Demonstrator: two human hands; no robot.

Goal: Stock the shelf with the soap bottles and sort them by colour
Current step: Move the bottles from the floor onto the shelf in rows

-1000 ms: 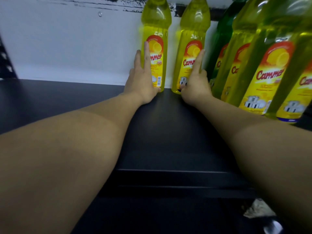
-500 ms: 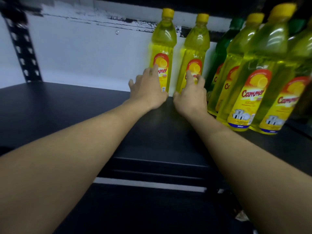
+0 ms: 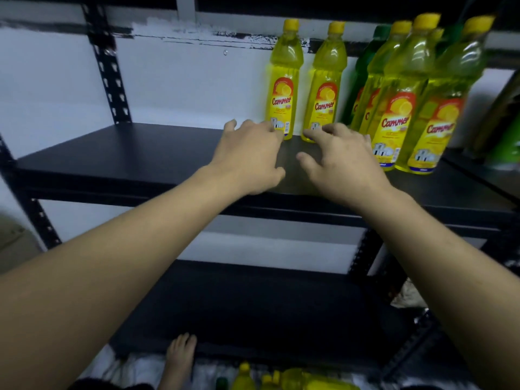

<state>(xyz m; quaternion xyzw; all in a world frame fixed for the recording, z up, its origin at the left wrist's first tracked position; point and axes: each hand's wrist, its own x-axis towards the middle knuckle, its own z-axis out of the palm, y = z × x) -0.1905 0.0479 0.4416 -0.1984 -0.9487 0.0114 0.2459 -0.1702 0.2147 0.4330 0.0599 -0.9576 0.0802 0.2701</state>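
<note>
Two yellow soap bottles stand upright at the back of the black shelf (image 3: 140,153): one (image 3: 284,80) on the left, the other (image 3: 326,85) beside it. Right of them is a group of several yellow bottles (image 3: 399,108), with a green bottle (image 3: 363,74) partly hidden behind. My left hand (image 3: 247,156) hovers over the shelf in front of the left bottle, fingers loosely spread, holding nothing. Just in front of the second bottle is my right hand (image 3: 340,161), also spread and empty. Neither hand grips a bottle.
A lower black shelf (image 3: 253,305) lies below. On the floor at the bottom are more yellow bottles (image 3: 295,380) and a bare foot (image 3: 180,353). A perforated black upright (image 3: 108,68) stands at the left against the white wall. Green items (image 3: 506,142) sit at the far right.
Both hands have drawn back from the two rear yellow bottles toward the shelf's front edge. The view has pulled back and lowered, showing the lower shelf and floor.
</note>
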